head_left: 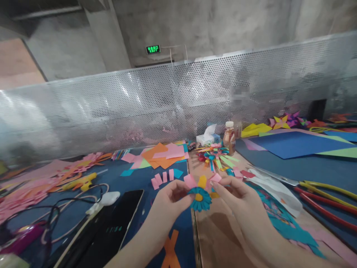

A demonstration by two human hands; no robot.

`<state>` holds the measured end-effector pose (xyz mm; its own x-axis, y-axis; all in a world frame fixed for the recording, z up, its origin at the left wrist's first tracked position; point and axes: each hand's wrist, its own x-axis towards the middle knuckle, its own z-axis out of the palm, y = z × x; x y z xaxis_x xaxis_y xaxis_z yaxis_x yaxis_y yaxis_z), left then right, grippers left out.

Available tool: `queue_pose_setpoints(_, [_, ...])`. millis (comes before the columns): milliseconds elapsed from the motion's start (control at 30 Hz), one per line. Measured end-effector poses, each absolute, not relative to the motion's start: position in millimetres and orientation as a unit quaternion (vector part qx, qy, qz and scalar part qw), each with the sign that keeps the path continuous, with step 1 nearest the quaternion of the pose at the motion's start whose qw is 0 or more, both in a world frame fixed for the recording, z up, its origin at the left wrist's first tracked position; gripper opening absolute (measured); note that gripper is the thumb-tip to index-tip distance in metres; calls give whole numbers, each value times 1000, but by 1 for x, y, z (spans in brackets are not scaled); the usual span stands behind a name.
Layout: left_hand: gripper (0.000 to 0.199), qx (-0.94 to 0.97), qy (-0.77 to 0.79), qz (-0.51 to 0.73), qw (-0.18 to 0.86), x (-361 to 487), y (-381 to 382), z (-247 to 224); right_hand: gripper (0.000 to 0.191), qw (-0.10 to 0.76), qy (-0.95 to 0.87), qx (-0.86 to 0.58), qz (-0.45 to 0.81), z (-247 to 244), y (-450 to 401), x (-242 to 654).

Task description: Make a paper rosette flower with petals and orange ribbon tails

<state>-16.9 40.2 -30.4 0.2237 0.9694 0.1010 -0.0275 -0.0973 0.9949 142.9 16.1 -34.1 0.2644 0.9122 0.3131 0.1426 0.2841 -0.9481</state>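
Note:
Between my hands is a paper flower (203, 201) with a fringed teal front, a yellow centre, and pink and orange-yellow strips sticking out at its top. My left hand (174, 197) pinches the flower at its left edge. On the other side my right hand (237, 195) has its fingertips closed on a pink paper strip (215, 178) at the flower's upper right. Whether that strip is joined to the flower I cannot tell. Several loose pink strips (164, 177) lie just beyond my left hand.
Scissors with yellow and red handles (320, 188) lie at the right. A phone (111, 223), a yellow glue gun (82, 181) and cables are at the left. Farther back are coloured paper sheets (161, 155), a bottle (229, 137), tissues (208, 139) and a perforated metal screen (156, 100).

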Motion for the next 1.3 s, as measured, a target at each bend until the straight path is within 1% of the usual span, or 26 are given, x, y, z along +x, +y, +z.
queue_pose_setpoints(133, [15,572,404,468,539,-16,38,-29,25,596,-517,-526,317,-36,17,141])
queue_pose_setpoints(300, [16,564,412,472,539,-17,38,-31,25,607,-513,-509,329,-36,16,140])
queue_pose_setpoints(767, [22,543,431,469,547,-17,36,-28,23,599,-516,-482,377,-32,14,140])
queue_pose_setpoints(1067, [20,539,433,472,547,-17,33,-26,24,612,-494,-447,426,-32,14,138])
queue_pose_setpoints(1300, [21,541,431,469,549,-19,35,-31,25,624,-466,-450,437,-30,12,136])
